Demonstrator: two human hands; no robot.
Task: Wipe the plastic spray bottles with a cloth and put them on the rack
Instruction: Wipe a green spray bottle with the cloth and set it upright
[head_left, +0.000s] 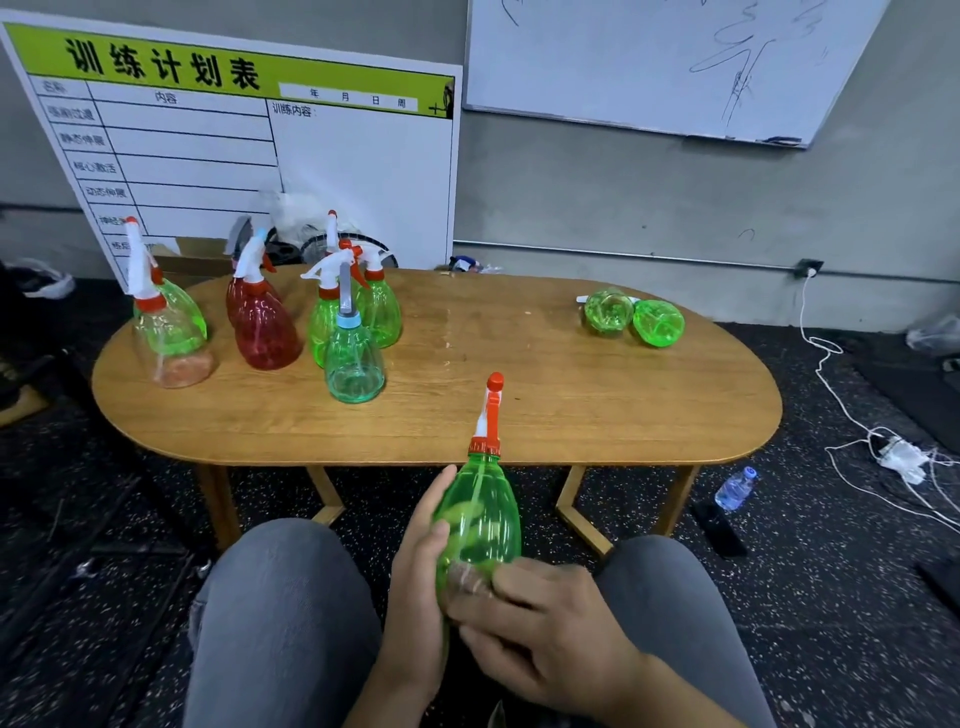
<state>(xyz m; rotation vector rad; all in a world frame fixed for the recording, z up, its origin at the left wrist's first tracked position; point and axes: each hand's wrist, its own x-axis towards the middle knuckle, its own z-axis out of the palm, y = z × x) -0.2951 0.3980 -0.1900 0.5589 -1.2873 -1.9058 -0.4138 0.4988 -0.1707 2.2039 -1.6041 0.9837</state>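
Fingers of my left hand (415, 566) curl round the left side of the green spray bottle (480, 512), thumb lying up along its wall, while the fingers of my right hand (540, 629) close over its base from the right. I cannot make out a cloth between either hand and the plastic. That bottle sits above my lap, between my knees, tilted so that its orange and white trigger head (488, 410) points away from me over the near edge of the wooden table (571, 405).

On the table's left half I see a cluster of upright bottles: a teal one with a blue collar (354, 364) nearest, a red one (265, 332) beside it, two green ones (374, 312) just behind, and a clear one (174, 343) furthest left with another green one behind it. Well apart on the right, two green bottles (631, 318) lie on their sides, touching.

Behind, a training chart board (249, 140) leans on the wall next to a whiteboard (649, 62). A water bottle (735, 489) and white cables (893, 457) lie on the floor to the right.
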